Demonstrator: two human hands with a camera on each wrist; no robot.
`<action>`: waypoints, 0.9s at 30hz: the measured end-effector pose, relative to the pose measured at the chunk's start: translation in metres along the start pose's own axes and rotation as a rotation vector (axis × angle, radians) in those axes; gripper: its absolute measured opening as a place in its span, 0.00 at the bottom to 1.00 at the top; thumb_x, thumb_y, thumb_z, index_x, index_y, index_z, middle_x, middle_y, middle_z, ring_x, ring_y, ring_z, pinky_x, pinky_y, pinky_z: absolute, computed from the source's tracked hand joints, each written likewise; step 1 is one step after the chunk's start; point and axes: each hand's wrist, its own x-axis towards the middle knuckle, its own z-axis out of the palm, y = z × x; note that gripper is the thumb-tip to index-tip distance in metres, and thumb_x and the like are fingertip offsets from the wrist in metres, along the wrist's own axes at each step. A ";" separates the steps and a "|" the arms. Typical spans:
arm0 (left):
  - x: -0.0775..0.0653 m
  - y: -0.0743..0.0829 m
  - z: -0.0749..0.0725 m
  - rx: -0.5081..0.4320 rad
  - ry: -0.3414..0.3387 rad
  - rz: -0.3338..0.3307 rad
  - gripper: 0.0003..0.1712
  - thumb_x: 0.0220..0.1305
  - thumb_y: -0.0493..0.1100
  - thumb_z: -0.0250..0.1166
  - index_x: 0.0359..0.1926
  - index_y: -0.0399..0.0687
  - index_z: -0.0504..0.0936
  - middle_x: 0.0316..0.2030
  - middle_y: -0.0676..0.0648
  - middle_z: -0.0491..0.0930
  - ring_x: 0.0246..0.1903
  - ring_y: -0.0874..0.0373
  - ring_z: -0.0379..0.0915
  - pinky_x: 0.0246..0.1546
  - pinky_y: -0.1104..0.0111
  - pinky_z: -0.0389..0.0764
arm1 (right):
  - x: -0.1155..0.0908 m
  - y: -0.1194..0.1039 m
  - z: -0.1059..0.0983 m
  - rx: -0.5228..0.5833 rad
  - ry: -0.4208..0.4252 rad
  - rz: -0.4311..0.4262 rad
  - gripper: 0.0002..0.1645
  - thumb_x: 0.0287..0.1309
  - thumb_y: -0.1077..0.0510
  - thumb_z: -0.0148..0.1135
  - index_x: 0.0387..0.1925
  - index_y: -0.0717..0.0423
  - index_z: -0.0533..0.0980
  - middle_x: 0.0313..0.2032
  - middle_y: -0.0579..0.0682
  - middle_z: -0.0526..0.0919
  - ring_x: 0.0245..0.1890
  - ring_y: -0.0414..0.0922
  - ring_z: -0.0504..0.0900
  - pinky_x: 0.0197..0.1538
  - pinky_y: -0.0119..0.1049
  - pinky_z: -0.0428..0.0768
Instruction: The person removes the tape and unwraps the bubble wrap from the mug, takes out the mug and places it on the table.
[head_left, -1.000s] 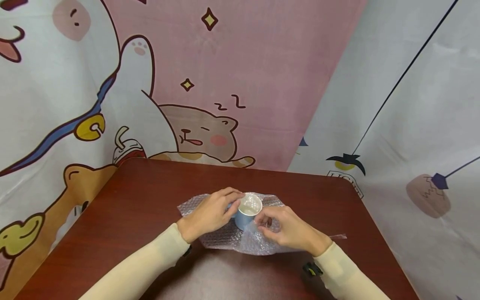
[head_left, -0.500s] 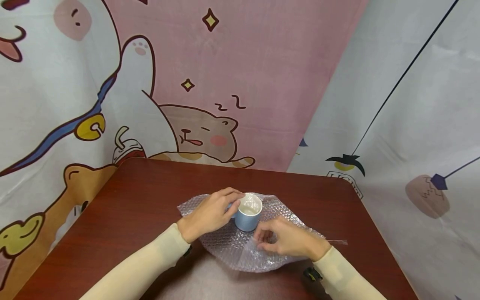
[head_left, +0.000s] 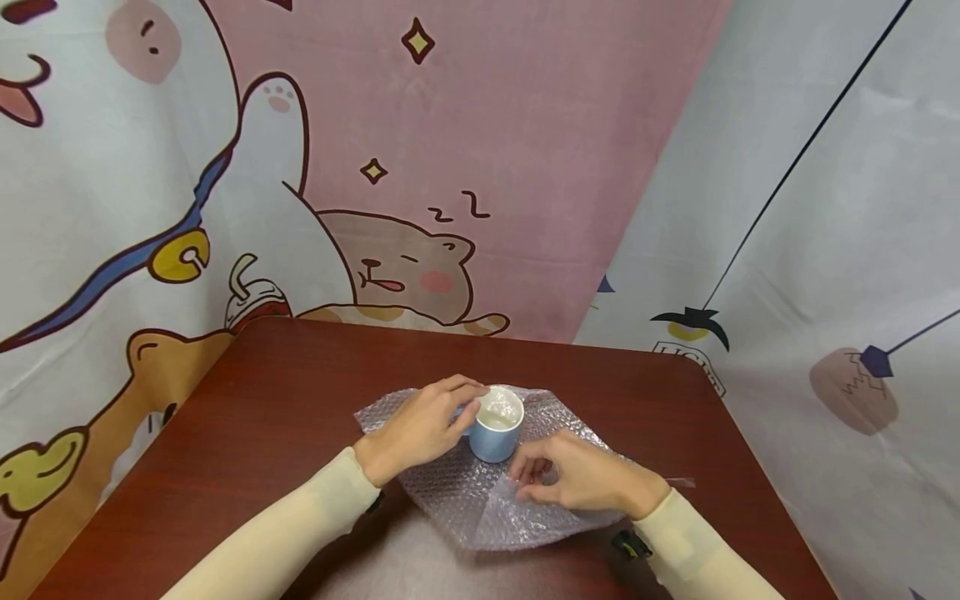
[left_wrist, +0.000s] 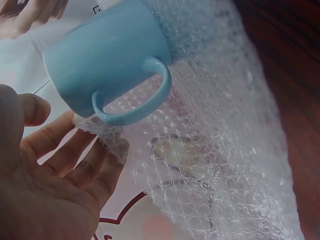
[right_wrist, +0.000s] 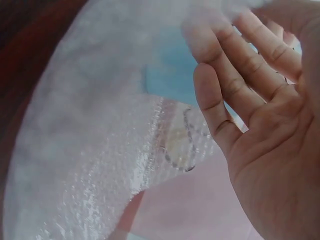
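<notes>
A light blue mug (head_left: pixel 493 443) with a white inside stands upright on a sheet of bubble wrap (head_left: pixel 457 500). My left hand (head_left: pixel 422 423) is at the mug's left, its fingertips by the rim. In the left wrist view its fingers are loosely bent beside the mug's rim and touch a corner of the wrap, with the thumb apart; the mug's handle (left_wrist: pixel 137 111) shows on this side. In front of the mug on the right, my right hand (head_left: pixel 581 477) pinches the near part of the wrap between thumb and fingers.
The dark red-brown table (head_left: pixel 300 367) carries everything. A narrow clear strip (head_left: pixel 681 482) lies on it, right of the right wrist. Behind the table hangs a printed cartoon cloth (head_left: pixel 540 167).
My right hand has come down and nearer from beside the mug's rim, drawing the bubble wrap away from the mug's front and spreading it nearer. The left hand and mug stay put.
</notes>
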 end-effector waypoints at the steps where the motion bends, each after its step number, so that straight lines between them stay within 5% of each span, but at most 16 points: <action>1: 0.000 0.000 0.000 0.001 0.001 -0.001 0.19 0.90 0.43 0.64 0.70 0.41 0.90 0.67 0.44 0.91 0.65 0.49 0.92 0.66 0.53 0.93 | -0.001 0.000 -0.001 -0.002 0.002 -0.004 0.04 0.77 0.49 0.80 0.48 0.39 0.90 0.40 0.31 0.93 0.40 0.27 0.88 0.51 0.32 0.93; 11: 0.000 0.000 0.003 0.013 0.005 0.000 0.19 0.89 0.43 0.64 0.71 0.41 0.90 0.67 0.44 0.91 0.65 0.48 0.91 0.66 0.53 0.93 | -0.007 -0.003 -0.009 0.000 0.020 -0.035 0.15 0.74 0.38 0.81 0.54 0.36 0.90 0.42 0.30 0.92 0.42 0.31 0.90 0.51 0.39 0.94; 17: -0.001 0.002 0.000 0.012 -0.001 -0.012 0.20 0.89 0.43 0.65 0.71 0.41 0.89 0.67 0.44 0.90 0.66 0.48 0.91 0.67 0.52 0.92 | -0.009 -0.007 -0.011 -0.019 0.026 -0.050 0.22 0.72 0.38 0.83 0.57 0.43 0.91 0.43 0.37 0.94 0.44 0.36 0.92 0.53 0.43 0.94; 27: 0.000 0.002 0.001 0.005 -0.001 -0.017 0.20 0.90 0.44 0.64 0.71 0.42 0.89 0.67 0.44 0.90 0.66 0.48 0.91 0.67 0.52 0.92 | -0.010 -0.006 -0.016 -0.074 0.140 -0.054 0.15 0.78 0.43 0.78 0.59 0.41 0.90 0.47 0.37 0.95 0.45 0.33 0.90 0.52 0.40 0.93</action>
